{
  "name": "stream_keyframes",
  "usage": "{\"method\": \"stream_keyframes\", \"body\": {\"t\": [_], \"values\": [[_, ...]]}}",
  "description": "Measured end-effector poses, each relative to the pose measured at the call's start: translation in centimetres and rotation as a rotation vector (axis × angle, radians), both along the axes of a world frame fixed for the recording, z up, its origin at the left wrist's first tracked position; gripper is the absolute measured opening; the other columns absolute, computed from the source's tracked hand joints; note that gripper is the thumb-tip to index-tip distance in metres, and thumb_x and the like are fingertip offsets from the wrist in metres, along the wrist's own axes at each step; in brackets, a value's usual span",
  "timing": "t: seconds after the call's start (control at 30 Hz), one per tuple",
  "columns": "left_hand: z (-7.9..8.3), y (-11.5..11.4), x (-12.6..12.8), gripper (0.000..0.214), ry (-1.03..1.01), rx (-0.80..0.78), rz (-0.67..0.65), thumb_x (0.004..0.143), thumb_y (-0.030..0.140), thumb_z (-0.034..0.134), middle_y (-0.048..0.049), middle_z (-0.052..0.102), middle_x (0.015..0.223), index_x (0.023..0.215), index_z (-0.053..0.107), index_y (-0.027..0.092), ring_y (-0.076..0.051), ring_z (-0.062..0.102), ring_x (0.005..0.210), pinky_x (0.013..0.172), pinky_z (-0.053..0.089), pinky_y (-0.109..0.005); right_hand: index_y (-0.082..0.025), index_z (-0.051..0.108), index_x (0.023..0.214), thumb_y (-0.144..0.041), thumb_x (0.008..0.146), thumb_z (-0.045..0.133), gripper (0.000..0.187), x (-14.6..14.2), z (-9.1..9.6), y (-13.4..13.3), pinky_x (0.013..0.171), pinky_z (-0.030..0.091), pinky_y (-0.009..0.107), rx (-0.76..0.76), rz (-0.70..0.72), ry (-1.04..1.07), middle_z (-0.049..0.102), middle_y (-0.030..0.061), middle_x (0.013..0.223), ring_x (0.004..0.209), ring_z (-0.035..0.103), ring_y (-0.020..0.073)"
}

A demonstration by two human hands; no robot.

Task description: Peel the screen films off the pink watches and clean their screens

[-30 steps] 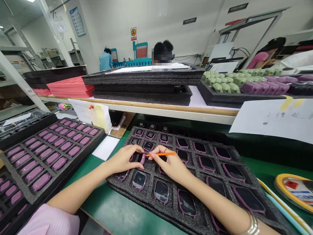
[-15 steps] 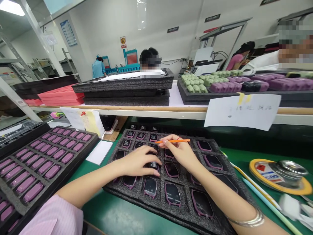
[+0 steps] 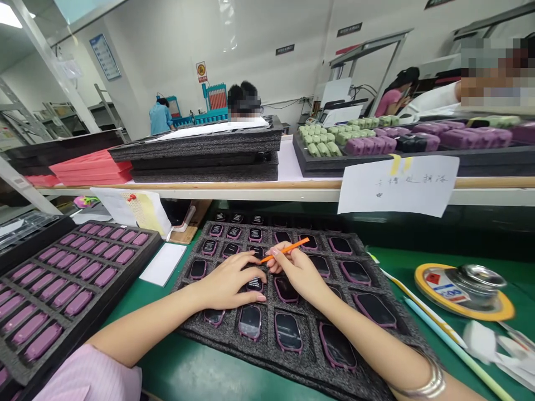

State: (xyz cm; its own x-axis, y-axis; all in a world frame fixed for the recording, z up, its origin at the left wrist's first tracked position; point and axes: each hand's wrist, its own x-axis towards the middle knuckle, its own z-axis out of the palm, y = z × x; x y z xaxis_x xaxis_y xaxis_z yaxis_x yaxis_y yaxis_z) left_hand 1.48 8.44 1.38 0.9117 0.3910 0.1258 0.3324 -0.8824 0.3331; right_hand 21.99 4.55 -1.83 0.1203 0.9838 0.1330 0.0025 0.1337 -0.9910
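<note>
My right hand [image 3: 292, 270] is closed around a thin orange stick [image 3: 295, 249], its lower end pointing left toward a watch screen by my left fingertips. My left hand [image 3: 232, 278] lies over a dark foam tray [image 3: 303, 317], fingers spread. Between its thumb and forefinger shows a lit watch [image 3: 254, 284] with lines of text on its screen. Purple-framed square watches sit face up in the tray's pockets. Several at the far left show white text; others, like the watch [image 3: 288, 332] near the front, are dark. My hands and forearms hide part of the tray.
On the left, another foam tray [image 3: 156, 248] holds rows of purple cases. A white card [image 3: 164, 264] lies between the trays. To the right are a metal-topped bottle [image 3: 480, 281] in a yellow ring and a pale pen [image 3: 455, 345]. A shelf edge [image 3: 292, 195] crosses behind, bearing foam stacks.
My right hand has moved down and left, and the orange stick has gone from nearly level to tilted, lower end left. My left hand stays over the same watches. The view has shifted slightly.
</note>
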Motion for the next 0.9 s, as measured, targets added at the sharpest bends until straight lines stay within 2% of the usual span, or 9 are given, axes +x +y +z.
{"method": "stream_keyframes", "body": {"t": [0.1, 0.2, 0.4, 0.57, 0.63, 0.77, 0.9], "values": [[0.1, 0.0, -0.2, 0.032, 0.005, 0.014, -0.014, 0.094, 0.049, 0.059, -0.0118, 0.052, 0.142, 0.114, 0.067, 0.026, -0.033, 0.034, 0.147, 0.120, 0.030, -0.051, -0.020, 0.059, 0.082, -0.082, 0.070, 0.063, 0.064, 0.1, 0.1, -0.1, 0.066, 0.057, 0.035, -0.005, 0.004, -0.002, 0.066, 0.0028, 0.069, 0.061, 0.064, 0.0166], [0.3, 0.0, -0.9, 0.033, -0.027, 0.016, 0.020, 0.091, 0.051, 0.063, -0.0123, 0.054, 0.139, 0.113, 0.068, 0.026, -0.034, 0.034, 0.146, 0.119, 0.032, -0.052, -0.021, 0.057, 0.081, -0.082, 0.071, 0.063, 0.062, 0.1, 0.2, -0.3, 0.066, 0.057, 0.035, -0.004, 0.000, -0.010, 0.066, 0.0031, 0.069, 0.062, 0.064, 0.0171], [0.3, 0.5, -1.8, 0.032, -0.154, -0.089, 0.020, 0.089, 0.048, 0.068, -0.0069, 0.069, 0.121, 0.111, 0.068, 0.025, -0.025, 0.059, 0.125, 0.113, 0.040, -0.043, -0.022, 0.054, 0.080, -0.079, 0.073, 0.064, 0.058, -0.4, 0.3, -0.8, 0.063, 0.058, 0.034, -0.009, 0.047, -0.020, 0.067, 0.0031, 0.068, 0.061, 0.066, 0.0174], [0.1, 0.7, -1.5, 0.031, -0.179, -0.115, 0.029, 0.088, 0.049, 0.068, -0.0077, 0.072, 0.114, 0.104, 0.070, 0.022, -0.023, 0.066, 0.111, 0.104, 0.046, -0.039, -0.022, 0.055, 0.080, -0.077, 0.073, 0.066, 0.056, -0.6, 0.4, -1.1, 0.067, 0.061, 0.036, -0.027, 0.098, -0.049, 0.070, 0.0051, 0.070, 0.064, 0.070, 0.0195], [0.1, 0.6, -1.4, 0.032, -0.184, -0.138, 0.054, 0.087, 0.049, 0.070, -0.0067, 0.072, 0.114, 0.107, 0.068, 0.023, -0.023, 0.066, 0.111, 0.102, 0.048, -0.037, -0.022, 0.056, 0.081, -0.076, 0.074, 0.067, 0.056, -0.6, 0.6, -1.2, 0.070, 0.061, 0.037, -0.028, 0.111, -0.060, 0.072, 0.0061, 0.072, 0.067, 0.071, 0.0203], [-0.1, 0.4, -1.4, 0.050, -0.196, -0.187, 0.158, 0.079, 0.048, 0.079, -0.0077, 0.070, 0.114, 0.116, 0.058, 0.021, -0.025, 0.067, 0.108, 0.096, 0.052, -0.038, -0.021, 0.056, 0.082, -0.074, 0.077, 0.066, 0.054, -0.6, 0.8, -1.4, 0.073, 0.061, 0.037, -0.020, 0.128, -0.084, 0.073, 0.0073, 0.076, 0.070, 0.073, 0.0210], [-0.2, 0.4, -1.4, 0.052, -0.193, -0.230, 0.202, 0.076, 0.046, 0.082, -0.0073, 0.069, 0.113, 0.114, 0.056, 0.021, -0.025, 0.067, 0.107, 0.095, 0.053, -0.038, -0.022, 0.055, 0.085, -0.072, 0.081, 0.063, 0.051, -0.6, 0.5, -1.4, 0.073, 0.061, 0.037, 0.002, 0.127, -0.112, 0.073, 0.0075, 0.078, 0.071, 0.073, 0.0211]]}}
